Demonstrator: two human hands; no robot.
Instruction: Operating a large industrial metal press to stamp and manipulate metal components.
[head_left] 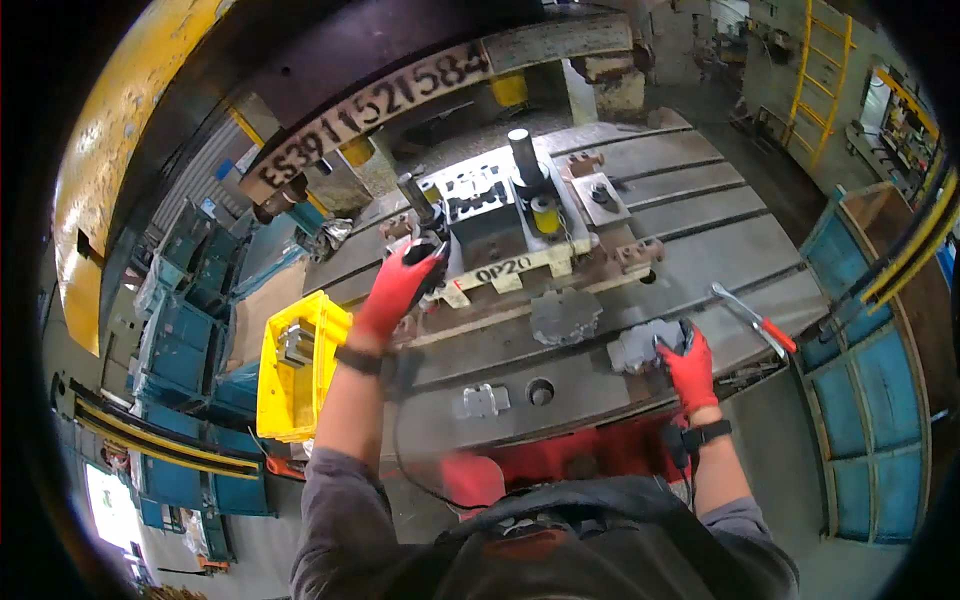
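Observation:
My left hand (408,278), in a red glove with dark fingertips, is at the near left corner of the die set (490,240), beside its left guide post (415,198). Its fingers are curled; what they hold, if anything, is hidden. My right hand (688,362), gloved alike, grips the right end of some grey flat metal blanks (638,347) on the press bed. Another grey blank with an uneven outline (566,316) lies in front of the die. A small bright formed metal part (485,401) sits nearer me, left of a round hole in the bed.
A yellow bin (342,345) with metal parts inside stands left of the bed. Red-handled pliers or a similar tool (755,320) lie at the right. The press's upper part (390,90) hangs over the die. Blue-panelled racks (865,390) stand at the right.

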